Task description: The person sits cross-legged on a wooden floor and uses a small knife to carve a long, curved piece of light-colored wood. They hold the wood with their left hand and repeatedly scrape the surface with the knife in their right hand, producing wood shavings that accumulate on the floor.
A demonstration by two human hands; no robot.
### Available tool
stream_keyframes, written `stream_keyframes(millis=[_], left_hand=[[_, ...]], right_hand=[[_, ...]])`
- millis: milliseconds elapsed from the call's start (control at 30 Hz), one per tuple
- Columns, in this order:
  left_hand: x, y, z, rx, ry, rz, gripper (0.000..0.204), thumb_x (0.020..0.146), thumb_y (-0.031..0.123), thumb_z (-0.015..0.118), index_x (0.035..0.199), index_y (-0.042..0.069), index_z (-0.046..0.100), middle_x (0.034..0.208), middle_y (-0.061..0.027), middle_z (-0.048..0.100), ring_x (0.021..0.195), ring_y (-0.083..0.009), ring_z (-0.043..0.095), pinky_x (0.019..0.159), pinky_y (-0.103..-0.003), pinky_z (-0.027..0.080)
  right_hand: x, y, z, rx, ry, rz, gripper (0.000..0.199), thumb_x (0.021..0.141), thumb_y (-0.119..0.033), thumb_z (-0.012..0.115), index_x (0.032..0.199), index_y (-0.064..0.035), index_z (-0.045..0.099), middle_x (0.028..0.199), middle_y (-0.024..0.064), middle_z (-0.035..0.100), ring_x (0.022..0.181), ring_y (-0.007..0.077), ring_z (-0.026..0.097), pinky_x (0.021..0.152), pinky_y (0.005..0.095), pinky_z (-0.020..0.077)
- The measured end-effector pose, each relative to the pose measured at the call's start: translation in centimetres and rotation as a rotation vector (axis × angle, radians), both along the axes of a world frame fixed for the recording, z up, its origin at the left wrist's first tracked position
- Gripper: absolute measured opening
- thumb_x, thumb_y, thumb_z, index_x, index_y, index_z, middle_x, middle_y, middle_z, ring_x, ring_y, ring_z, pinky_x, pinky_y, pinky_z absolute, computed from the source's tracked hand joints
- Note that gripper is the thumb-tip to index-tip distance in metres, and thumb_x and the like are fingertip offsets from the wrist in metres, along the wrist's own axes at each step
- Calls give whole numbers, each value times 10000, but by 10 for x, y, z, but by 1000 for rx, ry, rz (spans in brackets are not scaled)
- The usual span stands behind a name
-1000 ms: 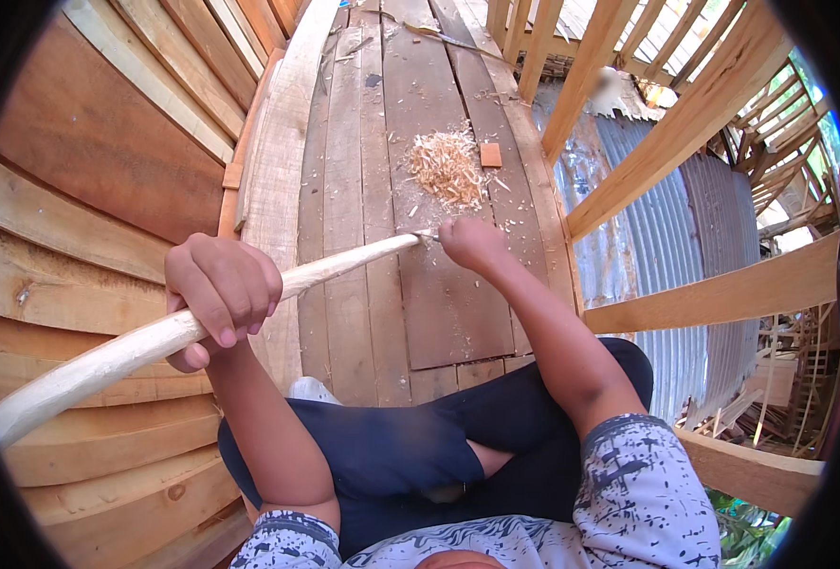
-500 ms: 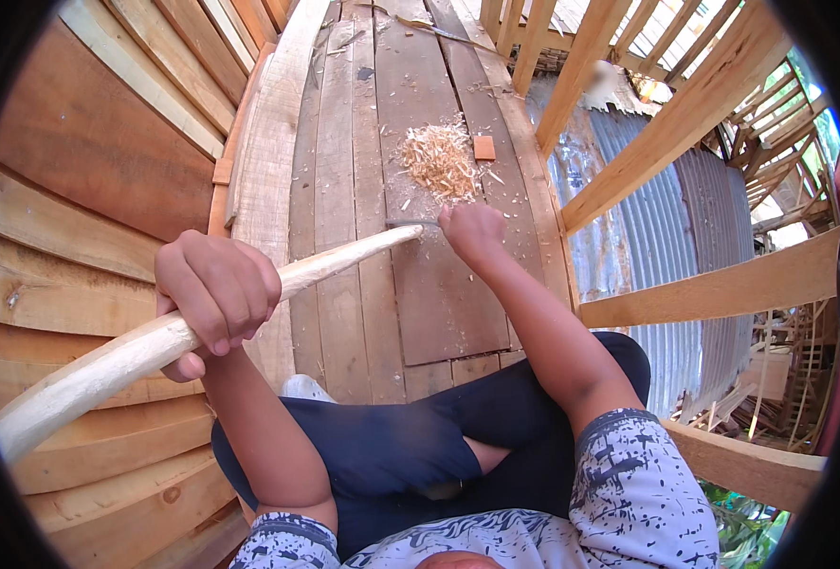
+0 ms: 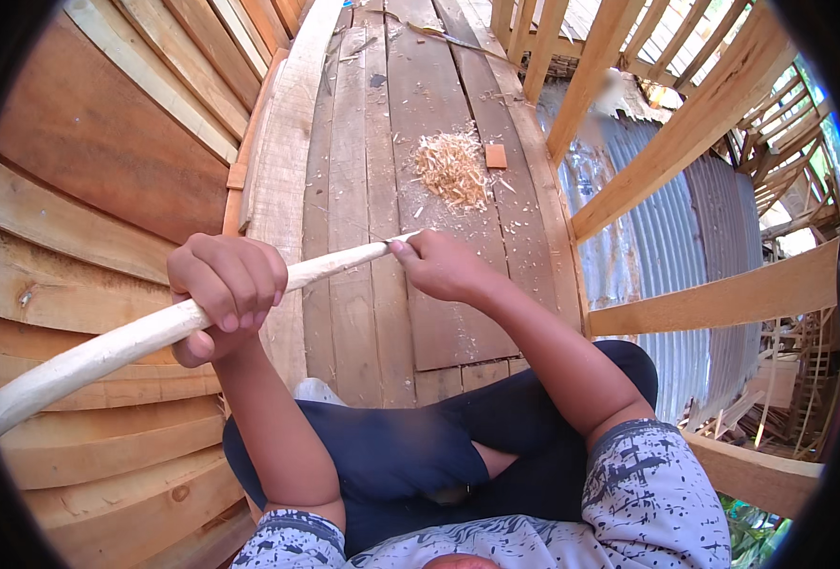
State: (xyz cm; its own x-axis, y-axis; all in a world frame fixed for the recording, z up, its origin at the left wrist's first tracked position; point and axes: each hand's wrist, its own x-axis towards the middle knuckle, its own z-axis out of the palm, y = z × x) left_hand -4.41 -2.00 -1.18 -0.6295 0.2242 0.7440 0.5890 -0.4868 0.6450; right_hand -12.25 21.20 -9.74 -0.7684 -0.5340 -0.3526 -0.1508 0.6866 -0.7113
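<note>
A long, pale, peeled wooden stick [image 3: 98,353] slants across in front of me, thick at the lower left and tapering to a narrow tip. My left hand [image 3: 228,289] is wrapped around its middle, thumb underneath. At the thin end is my right hand [image 3: 446,266], closed on a knife [image 3: 388,243]; only a small dark bit of the blade shows at the tip. The handle is hidden inside the fist. My right thumb lies close against the stick's end.
Curled wood shavings [image 3: 450,171] are heaped on the plank floor [image 3: 349,322], beside a small orange-brown block [image 3: 496,156]. A board wall [image 3: 107,123] rises on the left. Wooden railing posts [image 3: 704,294] stand on the right, above a corrugated metal roof [image 3: 671,237].
My right hand has drawn back toward me and turned, bringing the knife from just past the tip onto the stick's end. My left hand keeps its grip. The view has shifted slightly.
</note>
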Motion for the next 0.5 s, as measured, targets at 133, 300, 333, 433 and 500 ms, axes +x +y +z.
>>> stream_keyframes(millis=[133,300,333,433,500], left_hand=[[-2,8,2,9,13,4,293,805,314,709,665,93,577,600,-3,551,483,-135,526,528,-285,454],[14,3,-5,40,-10,124,323,820,313,703,684,74,532,618,-28,522,518,-148,498,543,-304,440],[9,8,-3,45,-8,119,328,822,316,701,686,72,529,620,-30,519,522,-149,495,545,-307,437],[1,18,1,54,-5,108,334,825,323,695,689,69,525,617,-34,511,527,-152,492,550,-309,432],[4,15,-1,54,-8,116,332,822,320,694,688,69,525,613,-33,506,529,-155,494,551,-307,431]], right_hand=[[-17,22,-76,65,39,-150,509,1017,-402,449,884,47,650,808,269,658,777,409,651,711,503,473],[8,-6,11,-59,-41,71,534,1018,-415,441,889,56,658,820,251,678,802,400,667,734,497,484],[4,-3,-7,-172,-91,38,543,1012,-429,445,931,60,668,843,251,689,823,402,673,760,494,491],[-23,26,-94,3,64,-229,541,1010,-436,446,926,55,656,796,239,682,768,391,661,737,489,483],[-19,24,-86,64,103,-204,529,1009,-422,440,929,52,661,815,238,676,802,380,663,752,478,488]])
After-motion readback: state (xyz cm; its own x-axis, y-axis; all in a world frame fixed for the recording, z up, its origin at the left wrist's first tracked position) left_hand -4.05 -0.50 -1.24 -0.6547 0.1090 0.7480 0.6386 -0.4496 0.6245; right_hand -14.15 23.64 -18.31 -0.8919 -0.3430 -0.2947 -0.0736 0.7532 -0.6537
